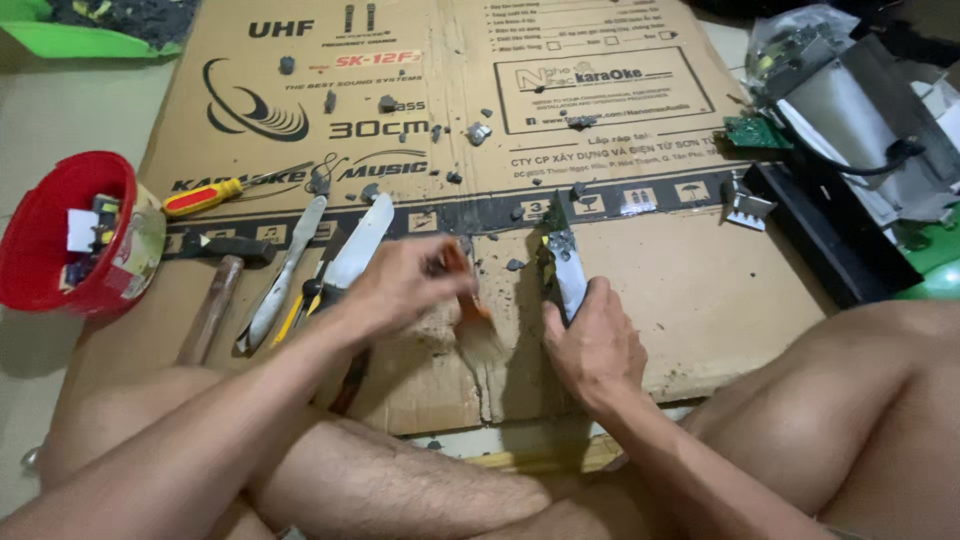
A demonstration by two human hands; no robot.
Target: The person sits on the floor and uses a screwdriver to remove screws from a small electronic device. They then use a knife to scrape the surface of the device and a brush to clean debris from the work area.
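My left hand [400, 288] grips a small brush [472, 312] by its orange handle, bristles pointing down at the cardboard sheet [700, 290]; the brush is motion-blurred. My right hand [595, 345] holds a narrow metal part with a green board edge [562, 258], standing it upright on the cardboard just right of the brush. The two hands are about a hand's width apart. Several grey crumbs of debris [478, 132] lie scattered on the cardboard beyond them. My bare legs are crossed in front of the sheet.
Left of my hands lie a hammer [215, 300], two flat metal blades [360, 245] and a red-and-yellow screwdriver [205, 197]. A red bowl of small parts [40, 215] stands far left. At right sit a green circuit board [757, 132], a finned metal piece [746, 206] and an opened device [860, 110].
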